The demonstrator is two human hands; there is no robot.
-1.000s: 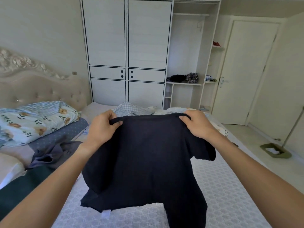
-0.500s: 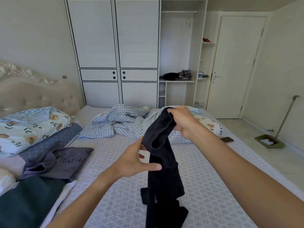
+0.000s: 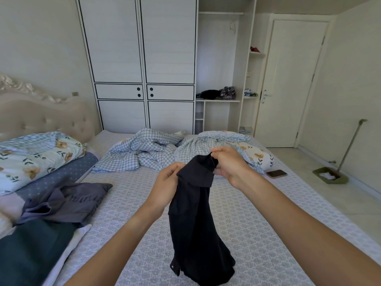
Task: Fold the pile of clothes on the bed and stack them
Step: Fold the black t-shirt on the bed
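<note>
Both hands (image 3: 165, 183) (image 3: 231, 164) pinch the black shirt (image 3: 193, 223) aloft.

home bedroom — bed (image 3: 247, 213) | tufted headboard (image 3: 47, 118) | white wardrobe (image 3: 142, 58)

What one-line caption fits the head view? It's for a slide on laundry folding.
Both hands, left and right, grip a dark shirt bunched lengthwise above the bed.

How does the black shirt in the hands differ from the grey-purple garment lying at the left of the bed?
The black shirt hangs gathered lengthwise, gripped by both hands; the grey-purple garment lies crumpled on the bed, untouched. The shirt is darker. Both remain unfolded.
</note>
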